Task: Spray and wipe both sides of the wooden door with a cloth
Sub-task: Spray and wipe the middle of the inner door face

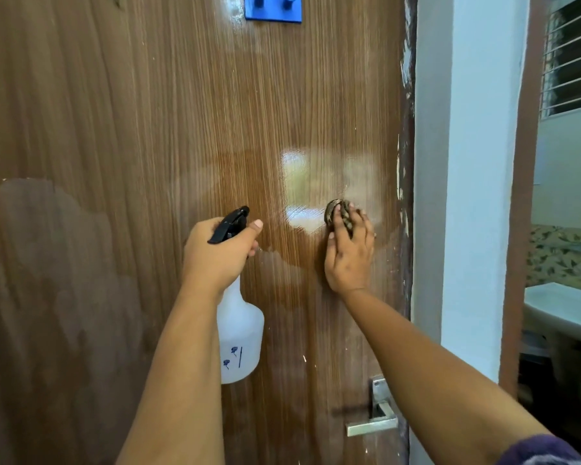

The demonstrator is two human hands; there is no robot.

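Observation:
The wooden door [148, 112] fills most of the view, brown with vertical grain and wet, shiny patches near its middle. My left hand [217, 255] grips the neck of a translucent white spray bottle [239, 333] with a black trigger head, held close to the door. My right hand [349, 253] presses a small bunched brown patterned cloth [334, 209] flat against the door, right of the bottle and near the door's right edge. Most of the cloth is hidden under my fingers.
A metal lever handle [373, 424] sits low on the door below my right arm. A blue hook plate [273, 8] is fixed at the top. Right of the door edge stand a white wall [467, 162], a brown frame, a white washbasin [560, 313] and a louvred window [574, 55].

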